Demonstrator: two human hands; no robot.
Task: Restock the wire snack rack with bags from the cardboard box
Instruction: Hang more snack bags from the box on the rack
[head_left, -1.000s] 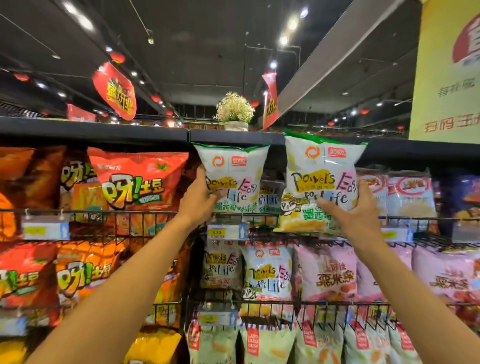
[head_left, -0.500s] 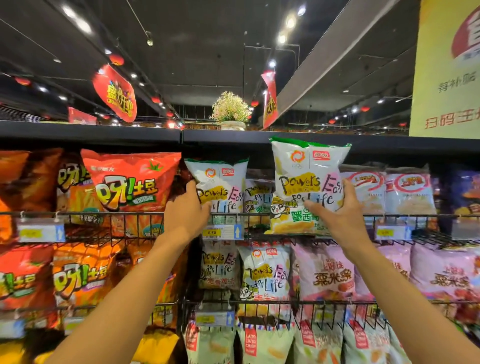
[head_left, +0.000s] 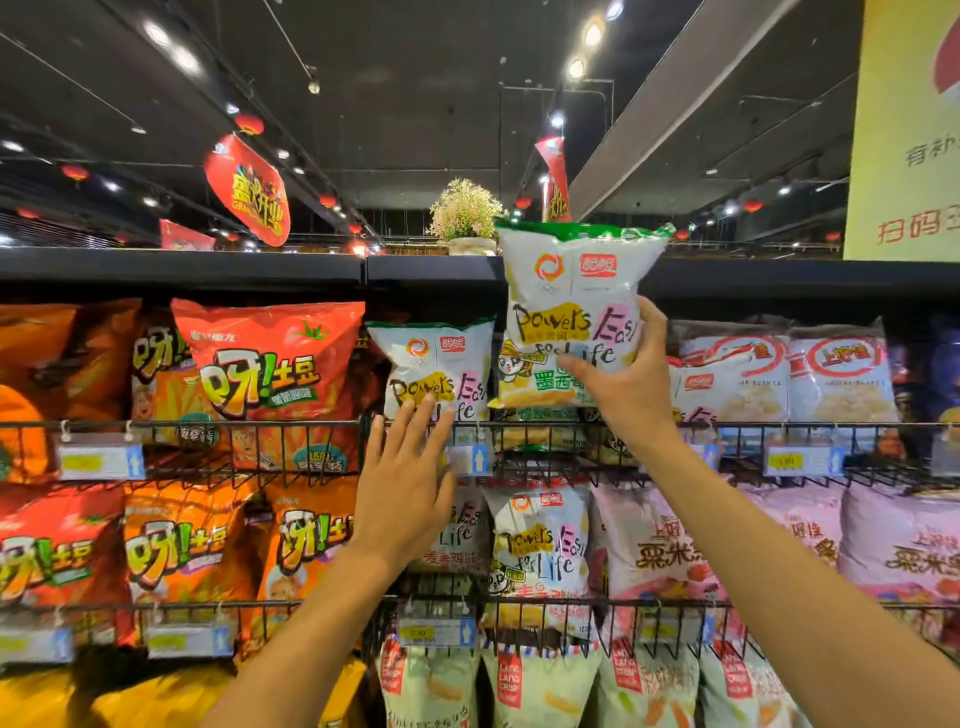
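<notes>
While our left hand (head_left: 402, 499) lies flat, straight fingertips on the lower front of the shelved bag (head_left: 431, 364) behind the front rail of the rack's (head_left: 260, 423) top tier, our right hand (head_left: 623, 384) clamps the held bag (head_left: 571, 296) by its lower half, above that rail, just right. Both bags are puffy, white and green-topped. Our right hand covers the held bag's lower print; the price tags (head_left: 800, 461) are blurred. We read "Powers Easy for Life".

A plant (head_left: 466, 215) stood on the black top shelf (head_left: 182, 265), a red sign (head_left: 248, 189) and red lanterns (head_left: 248, 124) hung from the dark ceiling (head_left: 415, 104) among spotlights (head_left: 592, 34), and a yellow banner (head_left: 904, 130) filled the upper right corner.
</notes>
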